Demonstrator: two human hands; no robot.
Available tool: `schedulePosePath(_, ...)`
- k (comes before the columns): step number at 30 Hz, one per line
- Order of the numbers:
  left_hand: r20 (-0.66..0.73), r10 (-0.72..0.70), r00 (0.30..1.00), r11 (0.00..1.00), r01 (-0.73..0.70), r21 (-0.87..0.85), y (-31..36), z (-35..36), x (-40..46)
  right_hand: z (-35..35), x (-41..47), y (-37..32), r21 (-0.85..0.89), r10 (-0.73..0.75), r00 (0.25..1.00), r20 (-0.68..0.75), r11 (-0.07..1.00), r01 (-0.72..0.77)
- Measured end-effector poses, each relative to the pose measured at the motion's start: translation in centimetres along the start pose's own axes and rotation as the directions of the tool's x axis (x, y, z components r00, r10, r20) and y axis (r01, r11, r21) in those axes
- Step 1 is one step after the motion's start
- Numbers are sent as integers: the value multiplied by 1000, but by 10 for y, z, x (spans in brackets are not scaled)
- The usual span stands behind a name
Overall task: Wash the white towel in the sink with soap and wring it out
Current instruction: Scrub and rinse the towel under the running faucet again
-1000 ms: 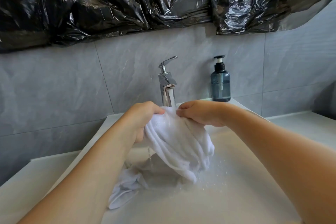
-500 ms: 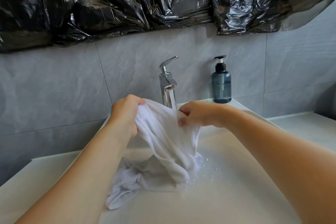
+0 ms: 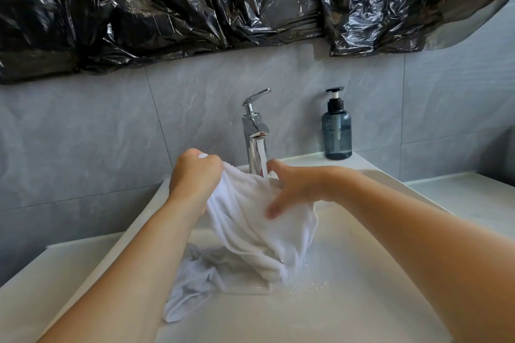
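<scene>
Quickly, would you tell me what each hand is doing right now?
Left hand: fingers curled, gripping the white towel's upper edge.
Right hand: fingers spread fairly straight, pressing on the towel under the running water.

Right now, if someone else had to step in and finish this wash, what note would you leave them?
Left hand: grips the white towel bunched at its top edge.
Right hand: fingers spread and pressing on the towel under the running faucet.
Towel: partly lifted, its lower end trailing in the sink.
Soap bottle: upright on the sink's back ledge, right of the faucet, untouched.
Done: towel being wetted. No lather visible.
Left: add soap, scrub, rinse, wring out.
</scene>
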State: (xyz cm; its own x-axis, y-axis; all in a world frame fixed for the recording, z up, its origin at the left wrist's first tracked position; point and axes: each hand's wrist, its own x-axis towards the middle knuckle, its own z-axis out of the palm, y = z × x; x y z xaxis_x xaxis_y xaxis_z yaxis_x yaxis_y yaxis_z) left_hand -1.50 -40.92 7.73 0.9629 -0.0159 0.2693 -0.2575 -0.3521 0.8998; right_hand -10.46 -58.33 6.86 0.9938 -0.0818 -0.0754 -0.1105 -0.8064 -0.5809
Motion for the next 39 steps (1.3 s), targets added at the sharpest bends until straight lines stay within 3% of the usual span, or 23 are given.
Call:
schedulePosePath(5, 23, 71, 997, 973, -75, 219, 2, -4, -5, -1, 5, 0, 54, -46, 997, -54, 997, 49)
schedulePosePath(9, 73, 93, 993, 938, -112, 329, 0, -2, -10, 1, 3, 2, -47, -87, 990, -111, 995, 82)
schedulePosePath(11, 75, 78, 994, 936, -99, 338, -1, -2, -10, 2, 5, 3, 3, -81, 985, -150, 997, 82)
schedulePosePath(14, 84, 52, 995, 949, -76, 305, 0, -2, -7, -2, 6, 2, 220, -53, 979, -194, 971, 96)
schedulePosePath(17, 206, 6, 979, 985, -41, 170, 3, 2, -13, -6, 4, -4, 321, -25, 975, -223, 942, 98)
schedulePosePath(20, 464, -85, 882, 995, 53, 82, 10, 1, -28, -9, 1, -9, 380, 15, 972, -234, 922, 77)
schedulePosePath(22, 641, -148, 753, 979, 20, 201, 10, 0, -34, -11, -2, -11, 418, 83, 967, -239, 908, 25)
schedulePosePath(24, 713, -207, 670, 945, -52, 323, 7, 1, -36, -11, -2, -11, 402, 144, 956, -255, 915, -31)
schedulePosePath(26, 696, -213, 685, 904, -132, 406, 4, 2, -35, -12, -2, -12, 341, 164, 944, -286, 938, -60)
schedulePosePath(29, 596, -145, 790, 872, -182, 454, 2, 2, -31, -15, 0, -11, 296, 146, 934, -327, 954, -46)
schedulePosePath(32, 471, -68, 880, 895, -155, 418, 4, 4, -28, -22, -8, -6, 324, 137, 988, -70, 940, -108)
schedulePosePath(34, 429, -73, 901, 932, -92, 351, 6, 6, -30, -24, -14, -1, 165, 114, 992, 47, 979, -120)
schedulePosePath(36, 417, -76, 906, 965, -39, 261, 10, 8, -31, -25, -12, 4, 58, 95, 993, -68, 994, -91)
schedulePosePath(39, 473, -77, 878, 986, -5, 169, 16, 7, -34, -25, -7, 4, 112, 47, 981, -187, 993, -26)
